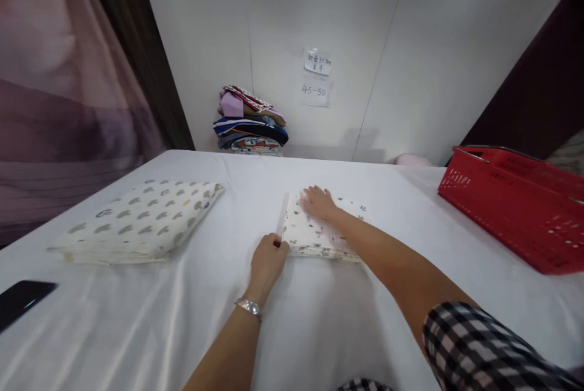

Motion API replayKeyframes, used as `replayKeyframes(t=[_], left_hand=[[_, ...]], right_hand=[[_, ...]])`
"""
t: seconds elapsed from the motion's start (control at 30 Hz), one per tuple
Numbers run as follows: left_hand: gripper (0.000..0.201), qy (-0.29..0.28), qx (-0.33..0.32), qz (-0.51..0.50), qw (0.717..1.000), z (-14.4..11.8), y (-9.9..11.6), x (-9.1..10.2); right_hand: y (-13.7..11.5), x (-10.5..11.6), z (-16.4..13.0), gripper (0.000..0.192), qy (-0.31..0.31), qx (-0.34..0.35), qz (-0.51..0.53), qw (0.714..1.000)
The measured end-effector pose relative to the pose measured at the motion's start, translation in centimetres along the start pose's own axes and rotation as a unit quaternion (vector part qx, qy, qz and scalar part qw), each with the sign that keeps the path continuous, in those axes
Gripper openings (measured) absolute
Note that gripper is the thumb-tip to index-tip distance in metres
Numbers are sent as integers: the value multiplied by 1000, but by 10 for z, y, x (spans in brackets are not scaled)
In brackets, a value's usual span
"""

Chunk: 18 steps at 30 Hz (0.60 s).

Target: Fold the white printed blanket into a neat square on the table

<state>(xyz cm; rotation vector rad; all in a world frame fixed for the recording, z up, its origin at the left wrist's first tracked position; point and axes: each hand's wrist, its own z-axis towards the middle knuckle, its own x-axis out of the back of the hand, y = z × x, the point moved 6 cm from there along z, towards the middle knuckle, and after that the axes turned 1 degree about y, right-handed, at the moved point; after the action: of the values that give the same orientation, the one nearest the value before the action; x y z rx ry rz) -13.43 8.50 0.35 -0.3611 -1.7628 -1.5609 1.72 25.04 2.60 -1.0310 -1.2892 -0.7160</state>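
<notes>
A folded white cloth with small leaf-like prints lies on the table in front of me, its layers showing along the near edge. My left hand, with a silver bracelet at the wrist, pinches the cloth's near left corner between thumb and fingers. Flat on top, toward the far left part of the cloth, rests my right hand with its fingers spread. My right forearm covers the cloth's right side. To the left sits another folded cloth, cream with grey patterned shapes, touched by neither hand.
A red plastic basket stands at the right on the white-covered table. A black phone-like object lies at the left edge. Beyond the far edge rises a stack of folded fabrics against the wall, near paper signs.
</notes>
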Motion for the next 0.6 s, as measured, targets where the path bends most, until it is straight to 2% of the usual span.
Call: replayKeyframes(t=[0.13, 0.23, 0.43, 0.57, 0.6], left_hand=[[9, 6, 10, -5, 1000, -2, 0, 1], [9, 4, 32, -16, 999, -4, -3, 1], [15, 8, 52, -63, 997, 4, -2, -3], [13, 5, 53, -90, 995, 38, 14, -10], [14, 7, 71, -118, 990, 48, 17, -13]], right_hand=[[82, 15, -18, 64, -38, -77, -18, 996], [124, 19, -29, 61, -48, -106, -27, 993], [157, 20, -51, 70, -32, -170, -26, 985], [177, 22, -74, 72, -19, -242, -8, 970], [182, 22, -81, 72, -17, -259, -2, 966]])
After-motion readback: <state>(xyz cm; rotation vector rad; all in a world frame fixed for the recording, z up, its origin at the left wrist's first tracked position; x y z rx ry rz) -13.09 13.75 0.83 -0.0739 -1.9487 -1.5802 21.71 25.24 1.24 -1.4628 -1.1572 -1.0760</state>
